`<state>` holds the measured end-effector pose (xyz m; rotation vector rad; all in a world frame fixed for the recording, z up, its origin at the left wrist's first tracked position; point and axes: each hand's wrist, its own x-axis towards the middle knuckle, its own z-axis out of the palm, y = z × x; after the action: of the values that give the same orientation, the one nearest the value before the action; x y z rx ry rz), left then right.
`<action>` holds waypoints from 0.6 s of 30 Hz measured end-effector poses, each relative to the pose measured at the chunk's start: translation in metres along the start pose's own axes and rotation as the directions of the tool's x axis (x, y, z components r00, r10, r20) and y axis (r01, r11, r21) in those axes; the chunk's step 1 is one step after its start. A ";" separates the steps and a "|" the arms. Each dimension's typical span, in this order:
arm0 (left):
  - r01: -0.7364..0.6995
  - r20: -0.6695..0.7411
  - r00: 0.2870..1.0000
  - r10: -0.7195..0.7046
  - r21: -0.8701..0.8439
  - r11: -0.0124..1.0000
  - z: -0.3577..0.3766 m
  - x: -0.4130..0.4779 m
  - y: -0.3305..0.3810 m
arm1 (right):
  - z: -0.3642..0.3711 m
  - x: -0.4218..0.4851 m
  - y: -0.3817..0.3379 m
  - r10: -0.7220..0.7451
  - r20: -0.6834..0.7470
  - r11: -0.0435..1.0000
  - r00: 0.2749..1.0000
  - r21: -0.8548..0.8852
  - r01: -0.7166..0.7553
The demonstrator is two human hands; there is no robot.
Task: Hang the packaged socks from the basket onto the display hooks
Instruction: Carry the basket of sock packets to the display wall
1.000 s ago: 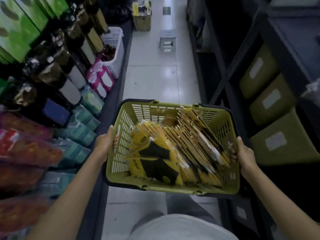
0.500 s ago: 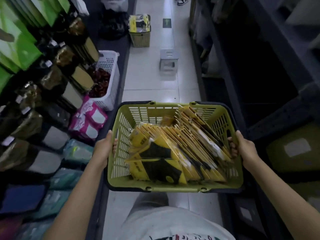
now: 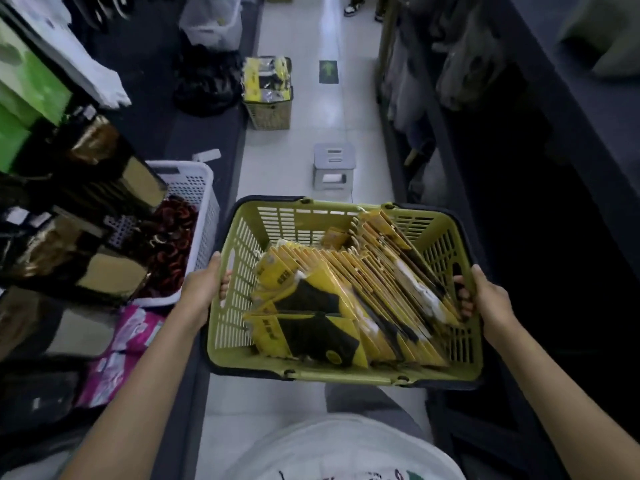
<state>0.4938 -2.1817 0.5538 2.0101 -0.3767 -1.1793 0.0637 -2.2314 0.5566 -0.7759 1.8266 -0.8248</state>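
Note:
I carry a green plastic basket (image 3: 311,216) in front of my waist over the aisle floor. It is packed with several yellow sock packages (image 3: 346,299), some showing black socks, leaning in a row. My left hand (image 3: 201,292) grips the basket's left rim, fingers through the handle slot. My right hand (image 3: 485,299) grips the right rim the same way. No display hooks with matching socks are visible close by.
A white basket (image 3: 194,188) of dark red items sits on the low left shelf, beside hanging packaged goods (image 3: 86,202). Ahead on the floor stand a small grey stool (image 3: 334,166) and another green basket (image 3: 267,95) of yellow packages. Dark shelving lines the right.
I have walked forward along the aisle with the basket; the stool, white basket and far green basket are nearer. Both hands keep the same grip on the rims.

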 end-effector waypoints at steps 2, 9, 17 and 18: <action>0.020 -0.027 0.999 -0.020 -0.007 1.000 0.018 0.032 0.031 | 0.021 0.046 -0.033 0.013 0.019 1.000 1.000 -0.016 -0.013; 0.016 -0.085 0.996 -0.023 -0.086 0.996 0.055 0.132 0.143 | 0.100 0.183 -0.165 -0.024 0.095 0.999 0.995 -0.042 0.028; 0.020 -0.145 0.989 -0.037 -0.117 0.993 0.060 0.283 0.259 | 0.235 0.307 -0.282 -0.019 0.137 0.998 0.990 -0.051 0.026; 0.026 -0.148 0.988 -0.043 -0.116 0.993 0.057 0.302 0.274 | 0.253 0.319 -0.296 -0.019 0.136 0.998 0.991 -0.059 0.027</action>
<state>0.6384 -2.5677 0.5531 1.9974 -0.1961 -1.0383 0.2327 -2.7054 0.5557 -0.8719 1.7313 -0.7166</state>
